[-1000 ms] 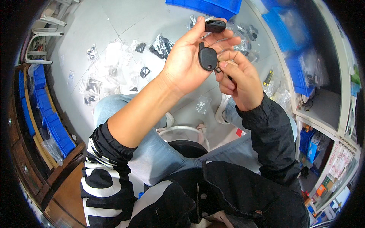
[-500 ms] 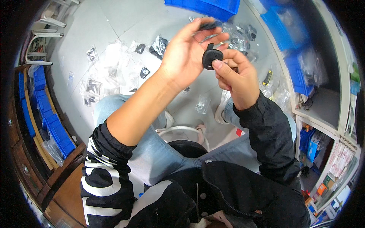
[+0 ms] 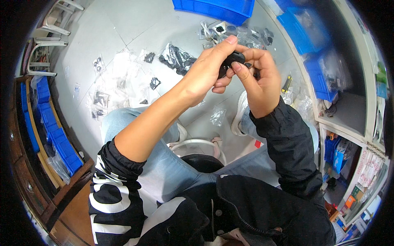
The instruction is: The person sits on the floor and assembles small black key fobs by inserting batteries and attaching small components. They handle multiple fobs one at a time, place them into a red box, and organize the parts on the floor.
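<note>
A small black part with a rounded face [image 3: 234, 59] is held up over the floor between my two hands. My left hand [image 3: 205, 69] is closed about its left side, thumb along the top and fingertips curled underneath. On the other side my right hand [image 3: 262, 82] pinches it, the thumb pressed on its near face and the fingers bent behind. More black pieces show below the part and between the right fingers, but the hands cover most of them. Whether these belong to the same part I cannot tell.
Clear bags of black parts [image 3: 177, 58] and several small packets [image 3: 100, 98] lie on the grey floor. A blue bin [image 3: 213, 10] stands beyond. Blue trays [image 3: 57, 127] line the left; shelves with blue bins [image 3: 297, 30] rise at right. A yellow-black tool [image 3: 287, 83] lies nearby.
My left hand, spread open behind the black part before, has come down and closed on it. The part has tilted and is more covered by fingers. My right hand keeps its pinch.
</note>
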The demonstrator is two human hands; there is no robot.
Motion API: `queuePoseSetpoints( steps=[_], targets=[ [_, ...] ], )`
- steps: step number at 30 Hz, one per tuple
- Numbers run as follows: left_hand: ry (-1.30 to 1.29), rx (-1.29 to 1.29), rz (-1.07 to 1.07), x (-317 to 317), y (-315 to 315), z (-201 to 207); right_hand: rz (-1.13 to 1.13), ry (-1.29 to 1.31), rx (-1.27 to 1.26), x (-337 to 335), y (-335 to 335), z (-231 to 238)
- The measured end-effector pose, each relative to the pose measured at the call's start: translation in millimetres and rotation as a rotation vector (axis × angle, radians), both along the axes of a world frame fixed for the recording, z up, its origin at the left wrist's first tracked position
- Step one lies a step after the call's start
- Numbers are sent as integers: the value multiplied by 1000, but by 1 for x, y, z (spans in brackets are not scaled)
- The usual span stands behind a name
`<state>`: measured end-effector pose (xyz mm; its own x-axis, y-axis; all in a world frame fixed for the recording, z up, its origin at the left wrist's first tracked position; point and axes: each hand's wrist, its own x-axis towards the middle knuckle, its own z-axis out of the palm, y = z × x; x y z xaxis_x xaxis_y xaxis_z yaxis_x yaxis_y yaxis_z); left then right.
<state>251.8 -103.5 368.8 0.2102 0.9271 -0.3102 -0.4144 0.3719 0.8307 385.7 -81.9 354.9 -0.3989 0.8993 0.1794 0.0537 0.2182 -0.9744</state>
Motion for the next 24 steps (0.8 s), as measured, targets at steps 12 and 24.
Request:
queuePoseSetpoints(
  steps=[12,24],
  targets=[
    [-254,-99,8,1,-1,-5,-22,-86,25,1,-1,6],
    [-289,-108,-57,-4,-3,-10,39,-83,-93,1,2,7]
  ],
)
